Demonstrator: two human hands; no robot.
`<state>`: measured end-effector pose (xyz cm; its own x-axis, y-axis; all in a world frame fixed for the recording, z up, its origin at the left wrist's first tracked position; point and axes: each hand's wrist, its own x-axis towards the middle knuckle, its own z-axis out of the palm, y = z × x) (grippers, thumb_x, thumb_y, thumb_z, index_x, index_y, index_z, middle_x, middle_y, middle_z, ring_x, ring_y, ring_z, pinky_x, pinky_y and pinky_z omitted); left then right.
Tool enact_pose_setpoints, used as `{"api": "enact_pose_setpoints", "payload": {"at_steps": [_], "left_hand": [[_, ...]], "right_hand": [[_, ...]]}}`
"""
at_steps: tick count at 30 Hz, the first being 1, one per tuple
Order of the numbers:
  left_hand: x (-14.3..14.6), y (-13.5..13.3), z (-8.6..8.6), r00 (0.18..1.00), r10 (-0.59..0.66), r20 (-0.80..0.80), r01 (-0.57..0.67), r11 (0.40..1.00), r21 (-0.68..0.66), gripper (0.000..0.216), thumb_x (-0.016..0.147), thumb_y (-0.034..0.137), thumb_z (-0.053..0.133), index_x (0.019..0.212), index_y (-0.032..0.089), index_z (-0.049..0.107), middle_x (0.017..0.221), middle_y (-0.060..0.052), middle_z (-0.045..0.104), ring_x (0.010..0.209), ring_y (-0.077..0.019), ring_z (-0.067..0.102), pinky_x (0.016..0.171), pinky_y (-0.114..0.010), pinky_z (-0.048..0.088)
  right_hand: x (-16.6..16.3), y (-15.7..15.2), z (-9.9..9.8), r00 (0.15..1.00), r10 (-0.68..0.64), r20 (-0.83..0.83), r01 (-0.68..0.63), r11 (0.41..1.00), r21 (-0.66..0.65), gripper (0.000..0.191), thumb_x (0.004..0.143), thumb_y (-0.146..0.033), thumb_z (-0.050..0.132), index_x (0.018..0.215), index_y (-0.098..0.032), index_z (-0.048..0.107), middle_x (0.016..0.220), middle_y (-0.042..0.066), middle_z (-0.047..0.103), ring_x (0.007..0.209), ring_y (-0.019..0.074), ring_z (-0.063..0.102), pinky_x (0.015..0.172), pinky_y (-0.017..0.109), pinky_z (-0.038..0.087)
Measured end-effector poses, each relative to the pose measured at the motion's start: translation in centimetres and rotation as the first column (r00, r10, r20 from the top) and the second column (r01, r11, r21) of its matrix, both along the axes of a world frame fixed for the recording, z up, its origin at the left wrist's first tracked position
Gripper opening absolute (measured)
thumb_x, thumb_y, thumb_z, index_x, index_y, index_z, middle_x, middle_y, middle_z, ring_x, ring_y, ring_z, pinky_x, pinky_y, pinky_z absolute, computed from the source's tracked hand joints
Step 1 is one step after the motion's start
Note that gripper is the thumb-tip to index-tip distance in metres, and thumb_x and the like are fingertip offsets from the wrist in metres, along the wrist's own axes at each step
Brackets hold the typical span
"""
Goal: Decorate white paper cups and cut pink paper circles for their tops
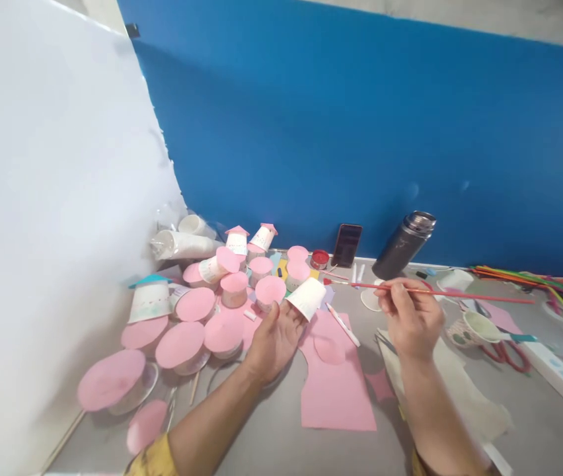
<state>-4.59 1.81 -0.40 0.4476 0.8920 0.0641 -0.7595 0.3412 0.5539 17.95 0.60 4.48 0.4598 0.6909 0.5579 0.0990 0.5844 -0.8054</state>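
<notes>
I see the L hand (276,340), palm up, holding a tilted white paper cup (308,299) w/ half-curled fingers over tbl (271,436); R hand (410,324) pinches a red-handled paintbrush (480,296), tip close to cup.

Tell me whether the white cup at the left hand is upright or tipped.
Tipped: the white cup leans toward the picture's right at the left hand, its narrower end uppermost.

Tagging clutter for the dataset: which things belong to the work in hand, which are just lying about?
In the work:
- white cup, in the left hand
- red-tipped brush, in the right hand
- probably the red pot

Likely just lying about:
- phone
- dark flask
</notes>
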Motion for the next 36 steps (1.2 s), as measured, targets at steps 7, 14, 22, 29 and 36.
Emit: {"api": "enact_pose_setpoints", "payload": {"at_steps": [7, 14, 22, 29, 36], "left_hand": [[-0.5, -1.2, -0.4, 0.866, 0.251, -0.433, -0.055, 0.908, 0.416, 0.069, 0.095, 0.058, 0.066, 0.154, 0.026, 0.052, 0.163, -0.014, 0.049, 0.157, -0.0347, 0.034, 0.13, -0.049, 0.018], [-1.0, -1.9, -1.4, 0.53, 0.591, -0.608, 0.154, 0.638, 0.755, 0.08, 0.088, 0.042, 0.077, 0.158, 0.02, 0.048, 0.16, -0.023, 0.049, 0.152, -0.0479, 0.037, 0.126, -0.061, 0.019], [-0.7, -1.6, -1.7, 0.547, 0.615, -0.568, 0.137, 0.603, 0.786, 0.079, 0.086, 0.039, 0.08, 0.158, 0.022, 0.05, 0.168, -0.019, 0.04, 0.159, -0.0461, 0.025, 0.128, -0.059, 0.014], [-0.7, -1.7, -1.6, 0.489, 0.678, -0.549, 0.202, 0.524, 0.827, 0.087, 0.091, 0.038, 0.075, 0.166, 0.021, 0.033, 0.168, -0.021, 0.04, 0.158, -0.0457, 0.029, 0.127, -0.058, 0.019], [-0.9, -1.9, -1.6, 0.482, 0.655, -0.582, 0.213, 0.557, 0.803, 0.085, 0.093, 0.038, 0.072, 0.166, 0.02, 0.033, 0.163, -0.023, 0.044, 0.152, -0.0458, 0.038, 0.124, -0.057, 0.025]], "right_hand": [[-1.2, -1.0, -1.2, 0.968, 0.031, 0.248, -0.038, 0.999, 0.026, 0.015, 0.1, -0.032, 0.066, 0.096, -0.02, 0.074, 0.078, 0.003, 0.073, 0.056, 0.0137, 0.062, 0.053, 0.028, 0.05], [-1.3, -1.3, -1.0, 0.947, 0.023, 0.319, -0.041, 0.998, 0.048, 0.014, 0.101, -0.029, 0.064, 0.096, -0.02, 0.074, 0.08, 0.004, 0.073, 0.058, 0.0148, 0.063, 0.055, 0.03, 0.052], [-1.4, -1.5, -1.2, 0.933, 0.031, 0.358, -0.064, 0.995, 0.079, 0.011, 0.1, -0.023, 0.064, 0.099, -0.021, 0.075, 0.087, 0.005, 0.074, 0.058, 0.0139, 0.064, 0.053, 0.028, 0.053], [-1.3, -1.2, -1.2, 0.898, 0.021, 0.439, -0.07, 0.993, 0.096, 0.011, 0.1, -0.021, 0.064, 0.1, -0.021, 0.075, 0.083, 0.004, 0.074, 0.058, 0.0147, 0.063, 0.052, 0.028, 0.053], [-1.2, -1.3, -0.8, 0.923, 0.028, 0.385, -0.082, 0.989, 0.123, 0.012, 0.1, -0.019, 0.063, 0.101, -0.021, 0.074, 0.085, 0.003, 0.073, 0.057, 0.0134, 0.062, 0.053, 0.028, 0.052]]}}
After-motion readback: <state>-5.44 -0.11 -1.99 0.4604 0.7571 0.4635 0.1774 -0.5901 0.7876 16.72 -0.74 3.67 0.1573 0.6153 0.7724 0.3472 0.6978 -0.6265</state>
